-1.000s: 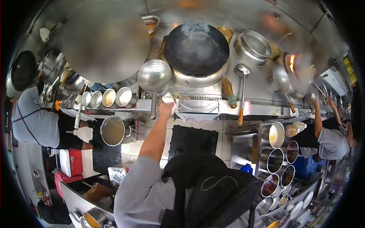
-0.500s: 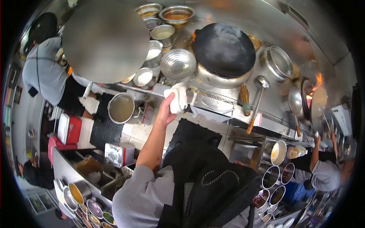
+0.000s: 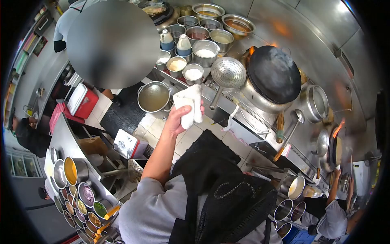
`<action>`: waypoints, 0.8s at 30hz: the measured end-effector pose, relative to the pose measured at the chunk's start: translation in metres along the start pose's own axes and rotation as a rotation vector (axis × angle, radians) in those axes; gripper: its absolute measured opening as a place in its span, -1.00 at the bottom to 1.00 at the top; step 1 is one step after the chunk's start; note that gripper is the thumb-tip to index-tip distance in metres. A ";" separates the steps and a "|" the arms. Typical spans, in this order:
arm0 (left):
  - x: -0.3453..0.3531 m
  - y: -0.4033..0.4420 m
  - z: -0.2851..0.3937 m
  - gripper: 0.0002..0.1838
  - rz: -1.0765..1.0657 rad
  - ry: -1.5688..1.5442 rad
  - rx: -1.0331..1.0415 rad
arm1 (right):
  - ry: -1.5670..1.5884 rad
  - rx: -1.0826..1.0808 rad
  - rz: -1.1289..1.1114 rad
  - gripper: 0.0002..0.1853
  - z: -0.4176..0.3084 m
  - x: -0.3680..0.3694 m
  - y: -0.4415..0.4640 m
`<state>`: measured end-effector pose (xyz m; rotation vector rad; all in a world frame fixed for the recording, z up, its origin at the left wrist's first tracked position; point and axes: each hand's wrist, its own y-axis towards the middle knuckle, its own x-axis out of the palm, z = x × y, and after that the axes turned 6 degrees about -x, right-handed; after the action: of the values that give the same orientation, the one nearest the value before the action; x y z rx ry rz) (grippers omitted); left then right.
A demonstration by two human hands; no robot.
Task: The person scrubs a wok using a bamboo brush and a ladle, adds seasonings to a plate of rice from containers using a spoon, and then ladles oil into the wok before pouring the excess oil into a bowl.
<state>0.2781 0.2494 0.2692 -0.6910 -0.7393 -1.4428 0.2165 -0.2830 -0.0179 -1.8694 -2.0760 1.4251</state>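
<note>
A white cloth point(image 3: 189, 103) is gripped in the person's left hand point(image 3: 177, 120), held out in front of the body, to the left of the black wok point(image 3: 274, 74) and somewhat nearer the person. The thumb presses on the near face of the cloth and the hand is closed around its lower part. The cloth is folded and bunched, its long axis running roughly up and down the view with a slight lean: the upper end points away from the person and a little toward the wok's side, the lower folds back toward the wearer. The right hand cannot be made out, so its state cannot be told.

Smoke lies over the wok. Just to its left is a perforated strainer point(image 3: 228, 72), whose handle points back toward the person. On the near side of the wok are a bristle brush point(image 3: 280, 128), lying with its long axis nearly toward the person, and a ladle point(image 3: 299, 116), its wooden handle slanting to the near left. Round metal pots point(image 3: 316, 103) stand to the wok's right.

Farther left of the wok, beyond the strainer, are metal containers with white contents point(image 3: 193, 73) and a larger pot of cloudy liquid point(image 3: 154, 96). A co-worker in a grey shirt point(image 3: 333, 219) is to the near right of the wok, well apart, with a raised hand point(image 3: 337, 173) near a pan by a flame.
</note>
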 end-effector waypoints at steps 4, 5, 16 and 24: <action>-0.023 -0.020 -0.001 -0.17 0.142 0.065 0.026 | -0.070 -0.032 -0.038 -0.58 0.027 0.022 0.007; -0.034 -0.022 -0.004 -0.19 0.204 0.168 -0.015 | -0.067 -0.035 -0.039 -0.58 0.035 0.024 0.005; -0.259 -0.165 -0.120 -0.38 0.789 0.624 -0.520 | -0.076 -0.013 -0.024 -0.61 0.067 0.040 -0.040; -0.347 -0.318 -0.162 -0.35 0.693 0.516 -0.818 | -0.038 0.087 -0.036 -0.60 0.055 0.039 -0.061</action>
<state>-0.0326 0.3257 -0.1122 -0.9995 0.5106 -1.1462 0.1271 -0.2772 -0.0337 -1.7778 -2.0175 1.5289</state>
